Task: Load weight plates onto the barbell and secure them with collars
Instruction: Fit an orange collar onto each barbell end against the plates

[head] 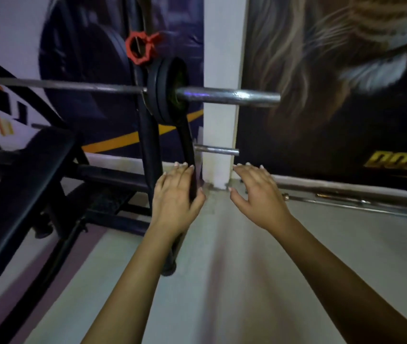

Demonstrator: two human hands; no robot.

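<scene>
Forearms: both are reaching forward from the bottom edge, bare, over the pale floor (234, 281).
Left hand (175, 194): its grip is lying spread, fingers apart, with the palm and thumb resting against a dark slanted rack strut (189, 155); it is not closing round anything that can be told.
Right hand (259, 192): its grip is hanging apart in the air, fingers loosely spread, holding nothing and touching nothing.
Barbell (227, 96): it is lying across the rack, its steel sleeve sticking out bare to the right.
Weight plates (166, 89): black plates are sitting on the sleeve, pushed in against the shaft's shoulder.
Collar (140, 47): a red clamp is hanging on the rack upright above the plates, off the sleeve.
Storage peg (216, 151): a short steel peg is jutting from the strut, just above the hands.
Bench (23, 175): black padding is slanting away at the left.
Room: a white pillar (220, 135) is standing behind the sleeve, between wall murals; another bar (358, 202) is lying on the floor along the right wall.
</scene>
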